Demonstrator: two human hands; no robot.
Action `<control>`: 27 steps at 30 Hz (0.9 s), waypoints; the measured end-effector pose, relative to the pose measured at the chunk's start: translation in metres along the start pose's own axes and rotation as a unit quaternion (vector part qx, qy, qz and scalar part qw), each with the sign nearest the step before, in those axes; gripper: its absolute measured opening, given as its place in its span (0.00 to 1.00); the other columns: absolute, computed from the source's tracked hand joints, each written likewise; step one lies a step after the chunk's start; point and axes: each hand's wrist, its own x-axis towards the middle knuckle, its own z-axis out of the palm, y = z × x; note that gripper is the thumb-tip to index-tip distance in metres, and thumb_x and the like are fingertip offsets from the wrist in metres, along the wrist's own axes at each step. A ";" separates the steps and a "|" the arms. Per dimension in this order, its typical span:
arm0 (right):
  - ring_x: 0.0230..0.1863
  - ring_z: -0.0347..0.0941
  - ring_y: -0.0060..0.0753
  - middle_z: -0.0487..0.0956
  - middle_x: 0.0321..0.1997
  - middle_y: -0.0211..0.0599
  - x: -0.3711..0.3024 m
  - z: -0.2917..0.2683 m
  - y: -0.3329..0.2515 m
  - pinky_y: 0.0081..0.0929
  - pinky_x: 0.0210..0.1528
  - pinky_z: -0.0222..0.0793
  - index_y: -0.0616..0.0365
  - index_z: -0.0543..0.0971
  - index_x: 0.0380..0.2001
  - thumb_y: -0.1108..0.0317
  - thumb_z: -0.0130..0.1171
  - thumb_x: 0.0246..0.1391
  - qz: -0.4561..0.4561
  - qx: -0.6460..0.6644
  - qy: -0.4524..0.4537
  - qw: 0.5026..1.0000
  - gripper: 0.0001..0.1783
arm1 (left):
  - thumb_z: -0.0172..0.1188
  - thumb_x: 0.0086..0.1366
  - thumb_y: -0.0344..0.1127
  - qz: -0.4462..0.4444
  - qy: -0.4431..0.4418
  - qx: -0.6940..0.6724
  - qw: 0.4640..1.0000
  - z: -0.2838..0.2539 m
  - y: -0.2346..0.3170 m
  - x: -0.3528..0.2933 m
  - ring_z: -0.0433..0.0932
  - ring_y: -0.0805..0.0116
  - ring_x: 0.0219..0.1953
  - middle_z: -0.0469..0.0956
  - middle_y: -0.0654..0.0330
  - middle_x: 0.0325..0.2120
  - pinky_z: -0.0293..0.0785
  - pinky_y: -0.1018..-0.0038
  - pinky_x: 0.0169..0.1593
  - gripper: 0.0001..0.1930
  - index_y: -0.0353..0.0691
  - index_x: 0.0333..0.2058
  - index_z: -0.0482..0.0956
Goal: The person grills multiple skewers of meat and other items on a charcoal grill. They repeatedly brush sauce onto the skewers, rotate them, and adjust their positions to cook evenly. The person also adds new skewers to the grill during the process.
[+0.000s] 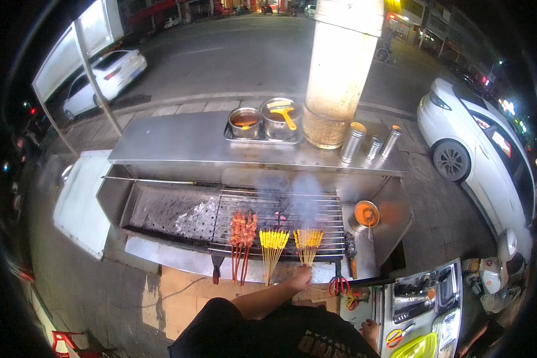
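My left hand (302, 277) is closed around the stick ends of the right-hand bundle of yellow skewers (308, 240), which lie on the grill rack (334, 222). Left of it rests another bundle of yellow skewers (273, 241). Farther left are reddish meat skewers (243, 230), their sticks pointing toward me. Smoke rises behind the yellow skewers. My right hand (370, 332) hangs low beside the side table; its fingers are too small and partly hidden to read. Red-handled scissors (339, 285) hang at the grill's front edge, right of my left hand.
A pot of orange sauce (366, 215) with a spoon stands right of the rack. On the shelf behind are two steel pots (244, 123), shakers (353, 142) and a tall flue (343, 65). A side tray (420, 307) holds utensils. White cars (477, 137) stand beyond.
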 end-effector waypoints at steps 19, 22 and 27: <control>0.37 0.78 0.49 0.81 0.35 0.48 -0.034 0.007 -0.064 0.39 0.39 0.73 0.59 0.79 0.40 0.59 0.57 0.48 -0.045 -0.387 -0.058 0.919 0.18 | 0.52 0.66 0.46 -0.016 -0.187 -0.151 0.970 -0.005 -0.007 -0.001 0.68 0.74 0.21 0.68 0.69 0.19 0.69 0.77 0.26 0.11 0.46 0.37 0.72; 0.41 0.76 0.49 0.79 0.39 0.52 -0.042 0.022 -0.082 0.41 0.42 0.72 0.59 0.79 0.38 0.58 0.58 0.47 0.000 -0.258 0.004 0.966 0.18 | 0.48 0.68 0.47 -0.021 -0.277 -0.185 0.943 -0.004 0.017 -0.001 0.63 0.74 0.21 0.64 0.71 0.20 0.62 0.76 0.26 0.11 0.48 0.32 0.70; 0.41 0.77 0.48 0.80 0.37 0.47 -0.080 0.021 -0.112 0.40 0.44 0.73 0.55 0.80 0.40 0.58 0.57 0.46 -0.017 -0.192 0.051 0.980 0.18 | 0.49 0.69 0.39 -0.123 -0.228 -0.194 0.946 -0.012 0.035 -0.017 0.53 0.79 0.16 0.57 0.72 0.17 0.52 0.80 0.20 0.05 0.46 0.34 0.68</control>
